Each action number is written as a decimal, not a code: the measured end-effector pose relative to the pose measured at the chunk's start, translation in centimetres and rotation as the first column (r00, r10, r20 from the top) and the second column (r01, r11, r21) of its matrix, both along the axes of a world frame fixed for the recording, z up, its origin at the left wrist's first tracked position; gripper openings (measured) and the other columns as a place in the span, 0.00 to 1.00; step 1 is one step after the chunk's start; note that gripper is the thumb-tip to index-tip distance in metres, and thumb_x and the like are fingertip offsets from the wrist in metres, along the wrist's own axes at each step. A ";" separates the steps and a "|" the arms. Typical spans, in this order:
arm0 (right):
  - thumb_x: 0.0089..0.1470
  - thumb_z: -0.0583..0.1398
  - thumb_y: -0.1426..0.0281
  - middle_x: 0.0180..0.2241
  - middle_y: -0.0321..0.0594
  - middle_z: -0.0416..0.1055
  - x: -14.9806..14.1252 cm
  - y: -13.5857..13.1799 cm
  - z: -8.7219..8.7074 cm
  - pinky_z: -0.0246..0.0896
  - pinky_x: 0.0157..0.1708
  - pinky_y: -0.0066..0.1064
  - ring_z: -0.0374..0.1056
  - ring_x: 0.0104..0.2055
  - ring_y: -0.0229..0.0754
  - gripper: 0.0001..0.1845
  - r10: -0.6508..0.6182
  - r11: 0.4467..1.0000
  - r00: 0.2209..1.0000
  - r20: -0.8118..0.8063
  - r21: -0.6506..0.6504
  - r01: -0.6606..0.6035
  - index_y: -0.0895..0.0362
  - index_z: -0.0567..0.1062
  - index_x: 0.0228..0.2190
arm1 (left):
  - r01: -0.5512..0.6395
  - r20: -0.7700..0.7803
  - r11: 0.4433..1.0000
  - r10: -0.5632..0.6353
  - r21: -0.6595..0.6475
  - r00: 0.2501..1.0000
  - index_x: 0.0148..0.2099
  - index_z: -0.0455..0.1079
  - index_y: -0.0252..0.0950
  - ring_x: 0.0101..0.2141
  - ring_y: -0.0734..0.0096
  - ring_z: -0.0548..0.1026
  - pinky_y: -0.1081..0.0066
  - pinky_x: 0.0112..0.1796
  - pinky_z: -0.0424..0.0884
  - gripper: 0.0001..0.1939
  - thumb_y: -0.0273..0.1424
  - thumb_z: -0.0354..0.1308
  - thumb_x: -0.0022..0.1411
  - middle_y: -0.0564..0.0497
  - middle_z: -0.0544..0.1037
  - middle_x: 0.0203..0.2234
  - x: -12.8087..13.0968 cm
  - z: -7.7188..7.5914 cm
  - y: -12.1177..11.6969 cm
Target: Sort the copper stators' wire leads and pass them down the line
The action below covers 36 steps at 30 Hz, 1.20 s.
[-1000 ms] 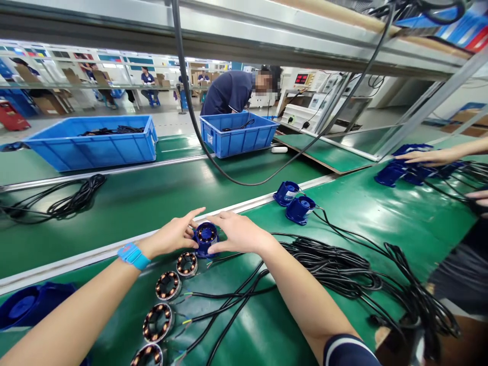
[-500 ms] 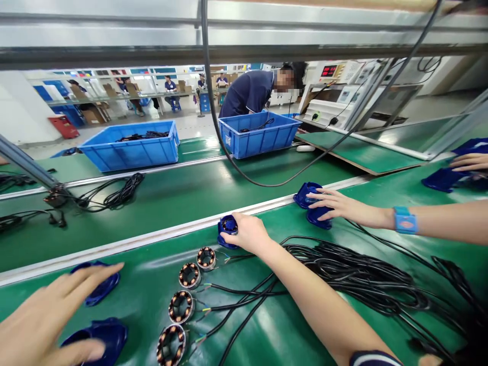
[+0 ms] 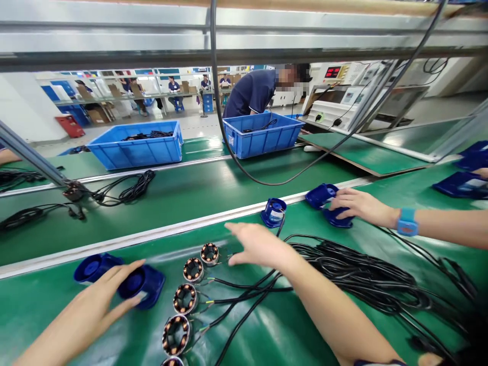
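My left hand (image 3: 91, 310) has its fingers and thumb around the side of a dark blue plastic housing (image 3: 147, 287) with a round socket. A second blue housing (image 3: 89, 268) lies just beyond that hand. My right hand (image 3: 263, 246) is stretched over the green surface with thumb and fingers apart, holding nothing. Just past it, a blue housing (image 3: 273, 211) stands near the white rail, a black cable running from it. Between my hands is a row of several copper-wound stator rings (image 3: 185, 298). Their thin wires meet black cables (image 3: 229, 301) with coloured ends.
A co-worker's hand (image 3: 362, 206) with a blue wristband touches blue housings (image 3: 322, 195) at right. Bundled black cables (image 3: 354, 269) lie by my right forearm. Beyond the white rail (image 3: 229, 213) stand two blue crates (image 3: 141, 150). A black cable (image 3: 244, 175) hangs in front.
My right hand has let go of the blue housing, which now sits farther right. My left hand has come around a blue housing, and both left housings now show their sockets upward.
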State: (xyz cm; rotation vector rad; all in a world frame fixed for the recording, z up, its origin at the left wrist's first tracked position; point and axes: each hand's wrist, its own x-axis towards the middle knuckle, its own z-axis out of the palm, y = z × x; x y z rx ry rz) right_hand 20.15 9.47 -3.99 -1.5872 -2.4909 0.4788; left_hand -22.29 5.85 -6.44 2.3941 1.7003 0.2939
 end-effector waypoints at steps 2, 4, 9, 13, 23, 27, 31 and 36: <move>0.48 0.76 0.56 0.50 0.51 0.78 -2.9 0.1 -2.0 0.70 0.49 0.38 0.76 0.51 0.56 0.42 0.067 0.992 0.996 -0.057 -0.101 -0.073 0.59 0.72 0.59 | -0.027 0.013 0.997 0.028 -0.065 1.000 0.64 0.67 0.48 0.53 0.48 0.78 0.55 0.53 0.75 0.36 0.58 0.61 0.59 0.45 0.77 0.55 3.1 0.7 2.4; 0.52 0.74 0.54 0.46 0.47 0.80 -4.6 0.4 -3.4 0.70 0.46 0.37 0.77 0.49 0.56 0.33 0.045 0.992 0.993 -0.106 -0.109 -0.056 0.57 0.77 0.54 | -0.034 0.060 0.997 0.038 -0.067 0.997 0.64 0.67 0.39 0.53 0.45 0.75 0.53 0.55 0.71 0.40 0.58 0.62 0.58 0.39 0.76 0.54 5.5 1.1 4.6; 0.58 0.69 0.52 0.46 0.44 0.80 -3.3 0.7 -1.9 0.67 0.42 0.36 0.77 0.48 0.54 0.24 -0.077 0.997 0.985 -0.153 0.018 0.081 0.54 0.79 0.49 | 0.115 0.165 0.980 -0.089 -0.159 0.982 0.65 0.66 0.40 0.33 0.61 0.75 0.67 0.36 0.69 0.37 0.49 0.66 0.57 0.51 0.76 0.32 9.3 1.0 8.3; 0.60 0.69 0.56 0.45 0.37 0.80 -1.8 0.5 0.5 0.64 0.40 0.31 0.76 0.46 0.45 0.23 -0.088 0.976 0.923 -0.376 0.151 0.154 0.50 0.76 0.53 | 0.212 0.242 0.962 -0.168 -0.171 0.956 0.61 0.70 0.40 0.28 0.66 0.71 0.70 0.31 0.65 0.31 0.45 0.65 0.58 0.54 0.73 0.29 13.0 0.3 9.6; 0.61 0.68 0.55 0.45 0.42 0.80 0.1 -0.5 3.2 0.66 0.43 0.36 0.77 0.48 0.54 0.24 -0.102 0.989 0.994 -0.046 0.102 0.106 0.50 0.76 0.55 | 0.349 0.314 0.932 -0.305 -0.095 0.899 0.51 0.76 0.40 0.35 0.63 0.73 0.66 0.40 0.67 0.15 0.39 0.60 0.65 0.48 0.77 0.36 17.9 -1.0 9.2; 0.55 0.71 0.51 0.51 0.49 0.77 0.5 -0.7 2.9 0.68 0.51 0.42 0.72 0.54 0.57 0.40 -0.004 0.987 1.000 0.025 0.163 0.000 0.56 0.70 0.62 | 0.366 0.321 0.925 -0.317 -0.102 0.892 0.53 0.77 0.40 0.36 0.62 0.74 0.64 0.41 0.69 0.16 0.40 0.60 0.66 0.47 0.78 0.36 18.0 -1.1 9.0; 0.49 0.70 0.41 0.52 0.54 0.74 -0.5 -0.3 0.9 0.67 0.54 0.50 0.69 0.56 0.62 0.49 0.012 0.987 0.994 0.109 0.157 -0.029 0.62 0.71 0.60 | 0.375 0.336 0.921 -0.323 -0.102 0.885 0.53 0.76 0.40 0.36 0.62 0.75 0.64 0.42 0.71 0.16 0.40 0.60 0.66 0.47 0.78 0.36 18.3 -1.2 8.8; 0.50 0.71 0.45 0.47 0.52 0.77 -2.0 0.4 -1.6 0.70 0.46 0.44 0.74 0.48 0.58 0.40 -0.042 0.988 0.998 0.043 0.150 0.035 0.62 0.73 0.52 | 0.346 0.368 0.936 -0.299 -0.070 0.881 0.57 0.74 0.44 0.33 0.67 0.74 0.65 0.41 0.72 0.20 0.38 0.64 0.64 0.50 0.78 0.40 17.9 -1.1 8.4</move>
